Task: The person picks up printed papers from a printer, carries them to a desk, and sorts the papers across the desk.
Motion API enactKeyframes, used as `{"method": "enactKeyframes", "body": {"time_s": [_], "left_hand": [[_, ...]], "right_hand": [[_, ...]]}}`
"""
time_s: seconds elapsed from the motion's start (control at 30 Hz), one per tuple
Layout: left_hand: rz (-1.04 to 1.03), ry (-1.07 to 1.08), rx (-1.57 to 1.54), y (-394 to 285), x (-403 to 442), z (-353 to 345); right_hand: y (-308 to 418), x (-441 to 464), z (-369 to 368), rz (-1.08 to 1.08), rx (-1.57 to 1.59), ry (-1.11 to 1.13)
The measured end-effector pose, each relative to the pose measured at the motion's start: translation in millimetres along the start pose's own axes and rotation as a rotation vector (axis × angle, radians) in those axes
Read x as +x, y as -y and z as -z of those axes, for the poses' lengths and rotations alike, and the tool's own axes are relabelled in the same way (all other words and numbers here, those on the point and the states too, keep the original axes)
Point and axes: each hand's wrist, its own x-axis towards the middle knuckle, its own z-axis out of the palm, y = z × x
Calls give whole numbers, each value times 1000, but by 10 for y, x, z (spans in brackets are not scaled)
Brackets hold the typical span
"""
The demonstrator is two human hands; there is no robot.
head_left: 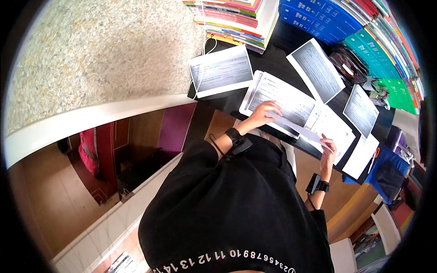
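Note:
Between my two hands is a sheet of paper point(300, 130), tilted up so that it shows as a narrow white strip. My left hand point(265, 113) pinches its left end, over a stack of printed sheets point(280, 93) on the black desk. At the other end, my right hand point(328, 144) grips the sheet by its edge. More printed pages point(334, 127) lie beneath it, partly covered. Each wrist wears a black strapped device.
Single printed sheets lie around the desk point(227, 103): one sheet point(221, 73) at left, another point(316, 70) behind, one point(361, 111) at right. Tall book stacks point(232, 20) and blue books point(314, 18) line the back. A dark pouch point(348, 63) and orange-handled scissors point(376, 154) are at right.

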Motion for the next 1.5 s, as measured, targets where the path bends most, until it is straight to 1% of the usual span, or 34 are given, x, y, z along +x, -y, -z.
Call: {"method": "enactKeyframes", "body": {"time_s": [0.03, 0.07, 0.1, 0.13, 0.17, 0.2, 0.23, 0.27, 0.33, 0.37, 0.43, 0.5, 0.53, 0.57, 0.67, 0.73, 0.8, 0.83, 0.87, 0.93, 1.0, 1.03, 1.07, 1.13, 1.2, 1.23, 1.27, 1.33, 1.37, 1.4, 1.43, 1.5], "left_hand": [[7, -8, -22, 80, -34, -24], [15, -14, -47, 133, -67, -63], [140, -51, -101, 183, -138, -107], [199, -30, -166, 258, -178, -115], [198, -40, -149, 316, -199, -126], [194, -45, -136, 360, -209, -148], [189, -37, -55, 401, -240, -149], [160, -15, -65, 394, -225, -141], [184, 23, -110, 436, -223, -146], [213, 27, -94, 500, -226, -180], [197, 35, -70, 431, -183, -204], [184, 43, -61, 482, -151, -225], [167, 46, -84, 529, -153, -254], [221, 45, -101, 458, -122, -258], [195, -14, 21, 661, -178, -334], [244, 8, 69, 601, -154, -350], [329, 13, 69, 505, -126, -392], [443, 40, 23, 466, -102, -416], [489, 89, 107, 474, -63, -423], [426, 111, 98, 451, -28, -527], [472, 128, 5, 497, 7, -643], [496, 130, -40, 527, 9, -691], [471, 113, -104, 397, 62, -715], [523, 220, -38, 228, 167, -678], [462, 231, 88, 553, 180, -673], [367, -24, -34, 653, 118, -682], [274, -218, 181, 719, 111, -608], [402, -427, 571, 884, 50, -394], [434, -506, 661, 876, 18, -309], [467, -584, 750, 832, -5, -234], [585, -561, 745, 897, -28, -181], [677, -572, 715, 823, -23, -177]], "right_hand": [[-1, -8, -1, -57, 6, -4], [-14, -18, -28, -59, -35, 13], [-30, -32, -49, -71, -51, 8], [-54, -42, -48, -86, -67, -2], [-139, -16, 6, -131, -56, -7], [-172, -19, 15, -119, -62, 1], [-206, -18, 23, -115, -72, 4], [-208, -19, 14, -110, -80, 7], [-175, -25, -19, -116, -78, 13], [-179, -21, -21, -125, -67, 28], [-176, -19, -70, -142, -76, 27], [-339, 40, -67, -135, -66, 49], [-414, 52, -58, -167, -38, 44], [-474, 54, -53, -185, -34, 38], [-688, 110, -18, -167, -6, 64], [-672, 112, -54, -211, -1, 14], [-541, 108, -103, -224, -82, -15], [-453, 79, -106, -285, -64, -50], [-363, 53, -110, -347, -45, -82], [-327, 15, -87, -425, -46, -187], [-442, -35, 7, -457, -89, -323], [-515, -53, 106, -430, 18, -257], [-588, -72, 191, -442, -17, -262], [-719, -123, 367, -466, -91, -275], [-733, -190, 476, -379, -123, -350], [-662, -261, 537, -406, -102, -382], [-754, -290, 636, -368, -87, -447], [-916, -383, 890, -352, -65, -459], [-891, -438, 911, -314, -21, -499], [-858, -486, 943, -368, -26, -524], [-838, -547, 952, -365, 2, -530], [-830, -620, 946, -380, 14, -553]]}}
